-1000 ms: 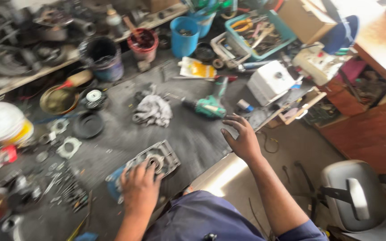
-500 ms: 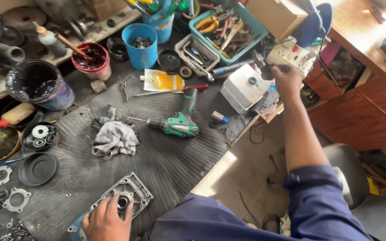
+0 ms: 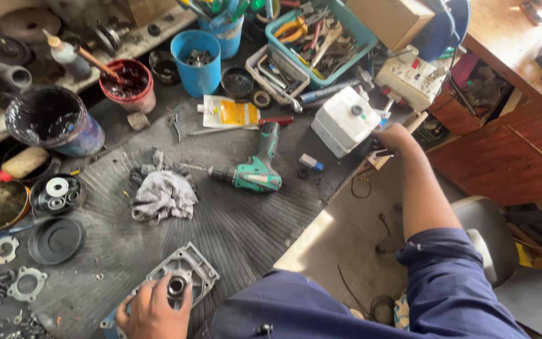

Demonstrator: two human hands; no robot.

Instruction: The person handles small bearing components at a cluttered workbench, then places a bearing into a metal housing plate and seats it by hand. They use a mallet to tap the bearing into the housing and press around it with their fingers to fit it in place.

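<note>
My left hand (image 3: 152,311) grips a grey metal housing (image 3: 192,267) with a round bearing in its middle, lying on the black ribbed mat (image 3: 239,226) at the near edge. My right hand (image 3: 393,138) reaches to the bench's right edge, beside a white plastic box (image 3: 343,119) and below a white socket board (image 3: 412,78). Its fingers curl down over small items there and are partly hidden. A green cordless drill (image 3: 252,172) lies between my hands, with a grey rag (image 3: 161,191) to its left.
At the back stand a blue cup (image 3: 196,63), a red pot (image 3: 127,85), a dark paint can (image 3: 51,122) and a teal tool tray (image 3: 352,28). Washers, gaskets and a black lid (image 3: 56,240) lie at left. A chair (image 3: 490,232) and wooden cabinet (image 3: 503,144) stand at right.
My right hand has come down from the white socket board to the bench's edge beside the white box. My left hand stays on the housing.
</note>
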